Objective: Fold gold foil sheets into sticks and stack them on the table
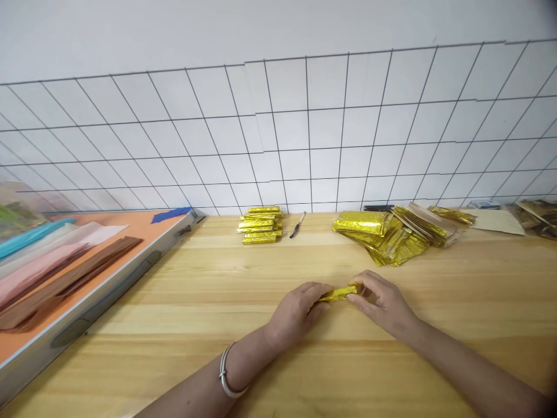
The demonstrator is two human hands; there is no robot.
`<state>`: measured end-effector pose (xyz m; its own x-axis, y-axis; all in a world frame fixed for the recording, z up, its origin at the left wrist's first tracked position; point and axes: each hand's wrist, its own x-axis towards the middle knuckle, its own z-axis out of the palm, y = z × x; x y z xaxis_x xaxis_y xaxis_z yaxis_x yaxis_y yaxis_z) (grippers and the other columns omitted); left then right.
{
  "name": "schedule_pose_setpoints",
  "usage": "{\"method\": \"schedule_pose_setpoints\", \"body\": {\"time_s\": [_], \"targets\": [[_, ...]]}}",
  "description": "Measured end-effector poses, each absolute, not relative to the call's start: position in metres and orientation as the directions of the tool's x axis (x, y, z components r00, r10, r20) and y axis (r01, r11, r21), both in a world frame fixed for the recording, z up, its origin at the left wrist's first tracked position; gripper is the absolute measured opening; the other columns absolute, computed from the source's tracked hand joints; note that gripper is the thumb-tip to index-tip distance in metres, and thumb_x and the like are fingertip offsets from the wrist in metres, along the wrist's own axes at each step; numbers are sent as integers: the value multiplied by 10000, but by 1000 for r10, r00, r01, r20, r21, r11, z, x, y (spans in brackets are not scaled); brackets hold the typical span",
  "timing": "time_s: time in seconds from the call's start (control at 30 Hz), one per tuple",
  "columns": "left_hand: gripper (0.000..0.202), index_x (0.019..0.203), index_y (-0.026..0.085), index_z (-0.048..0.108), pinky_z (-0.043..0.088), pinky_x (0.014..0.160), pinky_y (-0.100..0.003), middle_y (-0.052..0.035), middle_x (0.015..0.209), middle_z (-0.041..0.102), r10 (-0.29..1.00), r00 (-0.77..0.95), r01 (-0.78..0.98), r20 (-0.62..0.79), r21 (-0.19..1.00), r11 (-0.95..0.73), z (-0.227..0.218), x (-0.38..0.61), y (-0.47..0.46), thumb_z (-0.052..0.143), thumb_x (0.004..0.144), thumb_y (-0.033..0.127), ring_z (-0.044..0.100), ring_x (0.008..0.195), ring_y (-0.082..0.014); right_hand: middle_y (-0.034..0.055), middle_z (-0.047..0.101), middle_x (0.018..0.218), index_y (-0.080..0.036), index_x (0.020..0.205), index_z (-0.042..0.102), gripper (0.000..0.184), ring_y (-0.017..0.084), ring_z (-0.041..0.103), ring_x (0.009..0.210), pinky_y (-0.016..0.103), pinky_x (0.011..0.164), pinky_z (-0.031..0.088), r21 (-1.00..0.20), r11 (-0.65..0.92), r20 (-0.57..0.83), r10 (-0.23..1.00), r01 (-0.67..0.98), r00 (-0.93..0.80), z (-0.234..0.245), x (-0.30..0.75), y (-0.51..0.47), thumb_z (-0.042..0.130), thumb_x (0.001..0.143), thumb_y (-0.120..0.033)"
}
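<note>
A narrow folded strip of gold foil paper (340,294) lies level between my two hands, above the wooden table. My left hand (298,307) grips its left end, with the fingers over the top and the thumb below. At the other end, my right hand (380,302) pinches the strip between thumb and fingertips. Beyond the hands sits a neat stack of narrow folded gold strips (260,224). Further right is a loose heap of wider gold foil sheets (383,235), partly fanned out.
A black pen (298,225) lies beside the folded stack. On the left, an orange-topped board (148,223) with a raised edge holds brown paper (73,281), pink paper (47,270) and a blue piece (172,215). Beige paper (497,222) lies at the back right, before the gridded wall (326,133).
</note>
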<state>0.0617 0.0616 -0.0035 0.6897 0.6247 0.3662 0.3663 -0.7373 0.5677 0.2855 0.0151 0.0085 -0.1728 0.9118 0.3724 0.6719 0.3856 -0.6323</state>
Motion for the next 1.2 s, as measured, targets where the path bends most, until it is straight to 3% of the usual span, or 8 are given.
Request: {"method": "schedule_pose_setpoints", "body": {"time_s": [0.1, 0.27, 0.63, 0.93, 1.2], "targets": [[289, 1171, 196, 554, 471, 859, -337, -77, 1051, 638, 606, 696, 383, 385, 514, -767, -7, 62, 67, 478, 893, 215, 576, 957, -184, 47, 596, 888, -212, 1028, 586, 196, 162, 555, 800, 299, 718, 473, -544, 466, 371, 879, 697, -298, -1, 288, 18, 554, 840, -255], [261, 1129, 198, 605, 453, 844, -352, -81, 1016, 662, 574, 726, 384, 379, 469, -796, -6, 62, 72, 494, 898, 249, 568, 926, -192, 66, 616, 944, -225, 1062, 603, 238, 194, 556, 897, 345, 793, 475, -451, 530, 389, 841, 719, -376, -4, 286, 17, 588, 831, -278], [215, 1033, 204, 672, 479, 807, -313, -78, 934, 673, 577, 713, 311, 398, 558, -769, -10, 61, 81, 536, 867, 223, 585, 891, -180, 56, 620, 874, -205, 964, 630, 148, 178, 555, 849, 326, 748, 476, -485, 546, 397, 833, 683, -385, -11, 287, 20, 525, 864, -231], [197, 1007, 196, 647, 473, 829, -305, -63, 958, 672, 578, 722, 264, 380, 622, -737, -7, 61, 79, 500, 876, 184, 586, 908, -169, 69, 612, 887, -212, 1048, 611, 218, 197, 545, 878, 355, 773, 468, -350, 597, 401, 792, 722, -461, -4, 284, 15, 509, 856, -191], [88, 831, 159, 642, 469, 776, -268, -47, 867, 643, 661, 691, 242, 292, 768, -593, -11, 57, 84, 555, 837, 172, 580, 826, -142, 63, 593, 845, -198, 887, 598, 115, 189, 535, 826, 350, 742, 459, -330, 587, 395, 797, 739, -456, -7, 284, 16, 483, 874, -198]]}}
